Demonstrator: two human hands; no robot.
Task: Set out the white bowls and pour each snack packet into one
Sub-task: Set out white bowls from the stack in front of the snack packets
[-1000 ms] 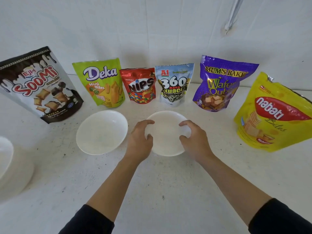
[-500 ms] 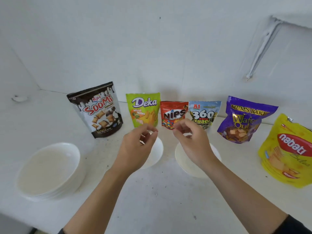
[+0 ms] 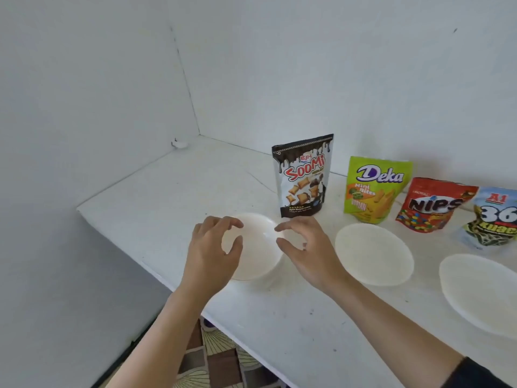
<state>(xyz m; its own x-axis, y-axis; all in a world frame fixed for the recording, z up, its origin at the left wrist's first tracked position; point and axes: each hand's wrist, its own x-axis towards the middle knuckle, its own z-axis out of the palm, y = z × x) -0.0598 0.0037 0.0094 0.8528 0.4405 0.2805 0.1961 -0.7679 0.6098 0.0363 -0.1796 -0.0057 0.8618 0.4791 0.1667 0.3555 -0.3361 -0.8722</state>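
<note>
A stack of white bowls (image 3: 256, 259) stands near the table's left end, in front of the brown Soomi packet (image 3: 303, 177). My left hand (image 3: 212, 253) and my right hand (image 3: 306, 250) hover at either side of the stack's rim, fingers curved and spread, holding nothing. Two single white bowls stand further right: one (image 3: 375, 254) in front of the green Deka packet (image 3: 375, 189), another (image 3: 481, 295) cut by the right edge. The red Nips packet (image 3: 430, 205) and the 360 Kuaci packet (image 3: 495, 219) stand upright behind them.
The white table (image 3: 156, 191) sits in a corner of white walls, and its left edge drops off close to the bowl stack. A patterned floor mat (image 3: 215, 357) shows below the front edge.
The view has swung left. Both hands left the two set-out bowls and moved left to the bowl stack. The purple and yellow packets are out of sight.
</note>
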